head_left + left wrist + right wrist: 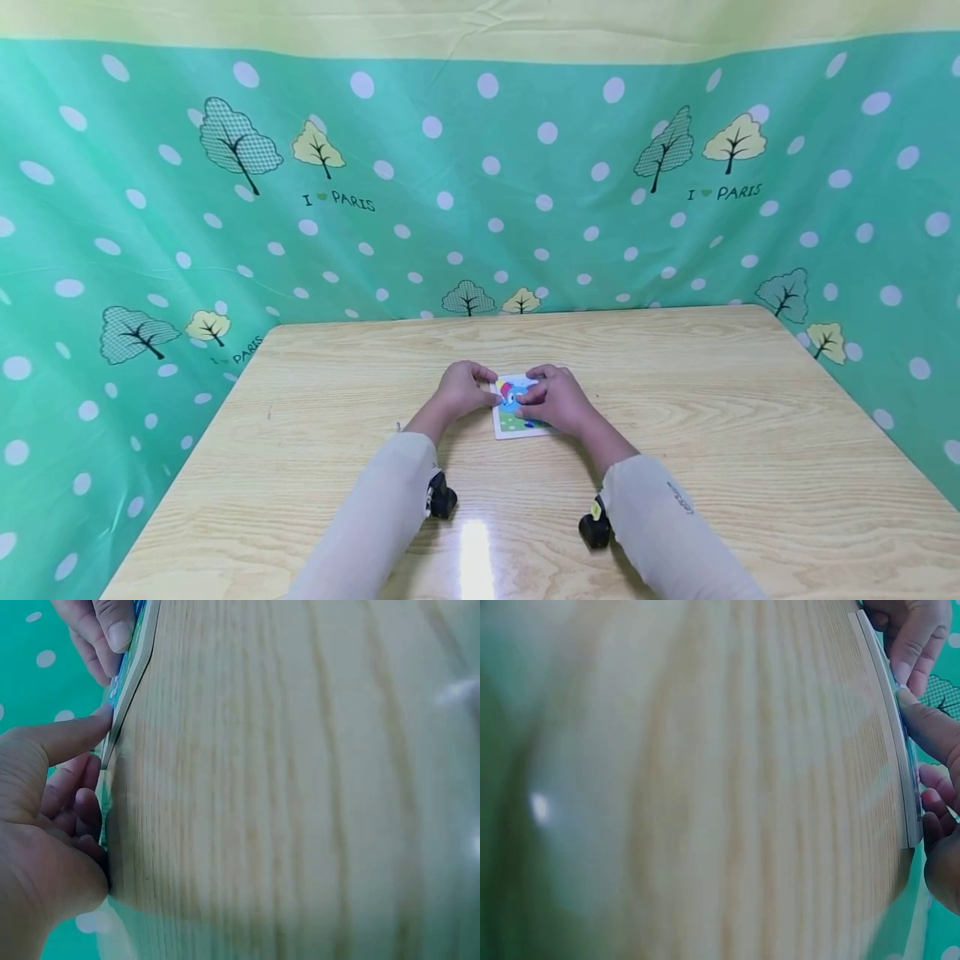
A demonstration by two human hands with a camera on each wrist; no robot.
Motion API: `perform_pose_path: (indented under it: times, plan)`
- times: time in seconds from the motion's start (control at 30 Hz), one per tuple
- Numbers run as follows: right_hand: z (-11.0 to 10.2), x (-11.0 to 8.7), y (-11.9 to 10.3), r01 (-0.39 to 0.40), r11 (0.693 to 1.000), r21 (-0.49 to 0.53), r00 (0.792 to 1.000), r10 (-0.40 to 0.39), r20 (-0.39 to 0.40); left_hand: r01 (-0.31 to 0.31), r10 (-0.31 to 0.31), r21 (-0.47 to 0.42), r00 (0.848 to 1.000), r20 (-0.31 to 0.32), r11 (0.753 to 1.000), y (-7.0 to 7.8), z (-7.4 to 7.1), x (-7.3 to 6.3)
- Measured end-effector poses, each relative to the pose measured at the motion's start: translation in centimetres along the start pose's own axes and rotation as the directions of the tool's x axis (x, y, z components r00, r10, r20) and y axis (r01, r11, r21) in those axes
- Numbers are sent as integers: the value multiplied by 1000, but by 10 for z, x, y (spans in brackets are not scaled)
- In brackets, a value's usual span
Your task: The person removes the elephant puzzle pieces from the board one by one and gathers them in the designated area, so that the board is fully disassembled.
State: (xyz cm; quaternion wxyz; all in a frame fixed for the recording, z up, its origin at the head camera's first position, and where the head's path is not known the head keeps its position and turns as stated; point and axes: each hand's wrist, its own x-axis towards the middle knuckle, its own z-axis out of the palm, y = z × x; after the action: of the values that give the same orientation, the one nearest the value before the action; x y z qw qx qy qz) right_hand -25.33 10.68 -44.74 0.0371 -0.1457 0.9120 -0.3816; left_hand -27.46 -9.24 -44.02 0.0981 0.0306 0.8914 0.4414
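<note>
A small, pale-edged picture board (510,433) lies on the wooden table, showing a blue cartoon figure with a red and yellow top over green ground. From its left side my left hand (467,390) holds it, thumb over the face and other fingers at the edge. My right hand (558,402) covers the right part, its thumb and a finger close together over the middle of the picture; whether they pinch a separate piece I cannot tell. In the right wrist view the right thumb (930,731) bends over the board's edge (889,690).
The light wooden table (337,392) spreads out around both hands. Behind it hangs a green dotted cloth (420,200) with printed trees. Black wrist cameras are strapped at the left cuff (420,467) and right cuff (626,483). Light glares near the table's front.
</note>
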Motion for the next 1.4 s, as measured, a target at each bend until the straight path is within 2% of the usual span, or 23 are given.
perform_pose_path:
  times: [0.1,0.33,0.53,0.83,1.1,1.4]
  plan:
    - [0,0,1,6,1000,-5,1000,-6,-2,-21,21,-11,1000,-7,1000,0,0,0]
    - [-1,0,2,29,999,-16,1000,-29,-4,-84,85,-110,996,4,990,-1,1,-1]
    - [-1,-1,1,27,999,-31,1000,-27,-4,-117,119,-82,993,12,990,-1,2,-1]
    - [0,-2,3,29,1000,2,999,-29,-27,-108,109,-92,994,9,990,-5,0,-1]
    - [2,-2,4,28,1000,-6,999,-28,-42,-124,125,-113,992,-3,986,-10,-3,-3]
    - [2,-1,4,17,1000,-20,999,-17,-39,-110,108,-191,994,-18,975,-13,-10,-9]
